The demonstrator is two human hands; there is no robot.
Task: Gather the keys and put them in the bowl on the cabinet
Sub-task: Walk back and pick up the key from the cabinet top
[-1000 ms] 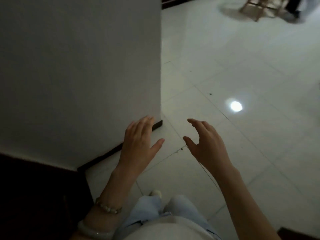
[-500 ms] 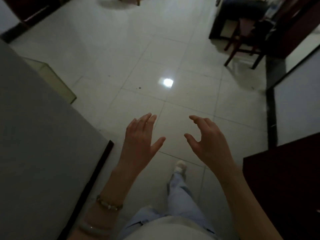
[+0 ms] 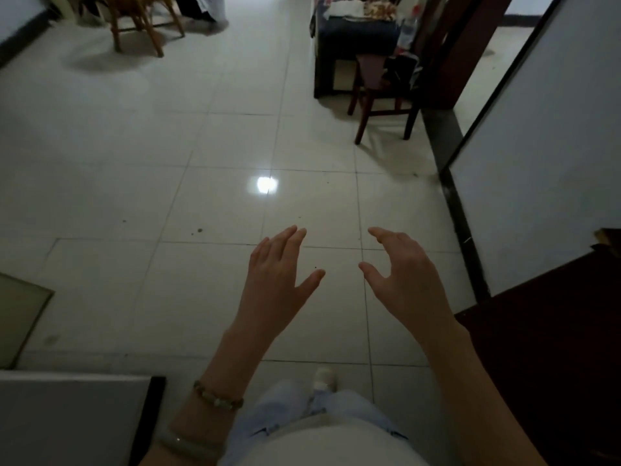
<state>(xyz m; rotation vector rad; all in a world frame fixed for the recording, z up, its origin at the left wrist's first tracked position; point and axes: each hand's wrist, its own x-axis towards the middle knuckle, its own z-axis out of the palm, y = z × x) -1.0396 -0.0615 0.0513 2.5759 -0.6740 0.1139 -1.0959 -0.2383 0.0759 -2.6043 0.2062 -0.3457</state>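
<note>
Keys and bowl: neither in view, so direction from fingers cannot be told. Left hand (image 3: 275,280) and right hand (image 3: 403,277) hover empty, fingers spread, over tiled floor (image 3: 201,196), short of the dark chair (image 3: 383,95); neither nearer.

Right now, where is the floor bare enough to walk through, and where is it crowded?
Bare tiled floor runs ahead of the empty left hand and right hand. Crowded at top right around the dark chair and cluttered table; a wooden chair stands top left.
</note>
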